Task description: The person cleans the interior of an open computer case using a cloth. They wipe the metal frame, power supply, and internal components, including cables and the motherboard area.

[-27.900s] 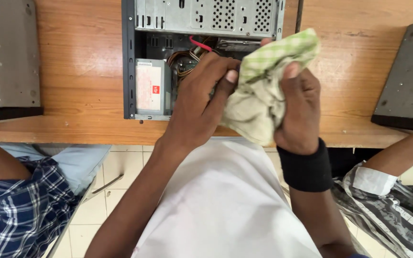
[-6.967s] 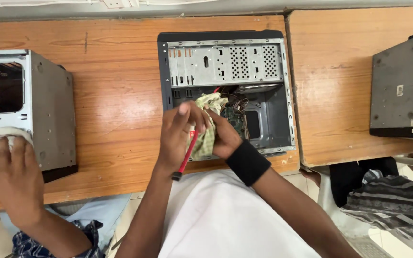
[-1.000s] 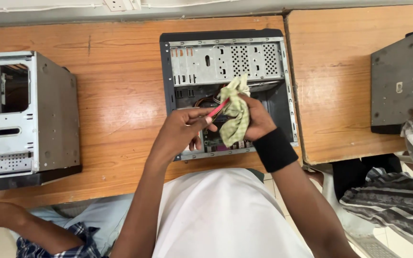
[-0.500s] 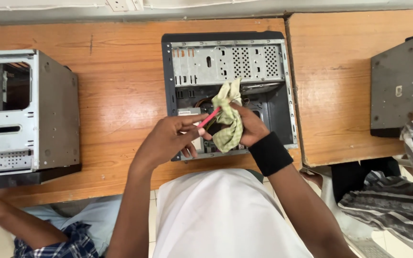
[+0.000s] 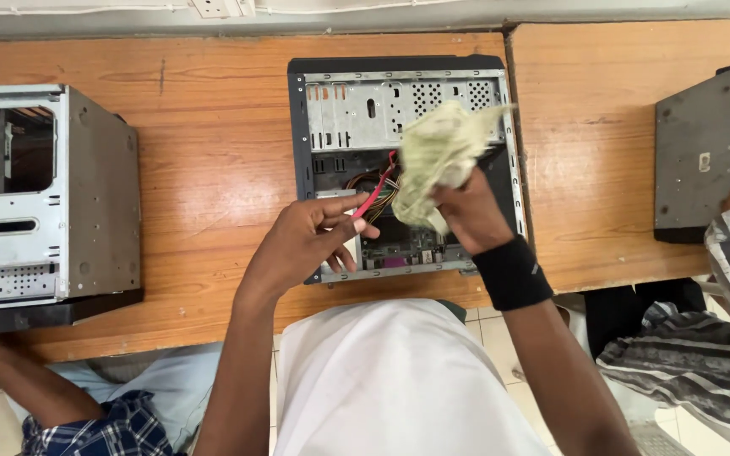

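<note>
Wiping an opened case (image 5: 329, 114) on the desk (image 5: 213, 169): right hand (image 5: 466, 215) clutches the cloth (image 5: 437, 156), raised over its far right; left hand (image 5: 306, 241) pinches a red cable (image 5: 373, 192) aside; judged mid-clean, interior unfinished

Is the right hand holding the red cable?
No, the right hand grips a pale green cloth, while the left hand holds the red cable.

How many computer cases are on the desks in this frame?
3. An open computer case lies in the middle under the hands, a second case sits at the left, and a third case at the right edge is partly cut off.
</note>
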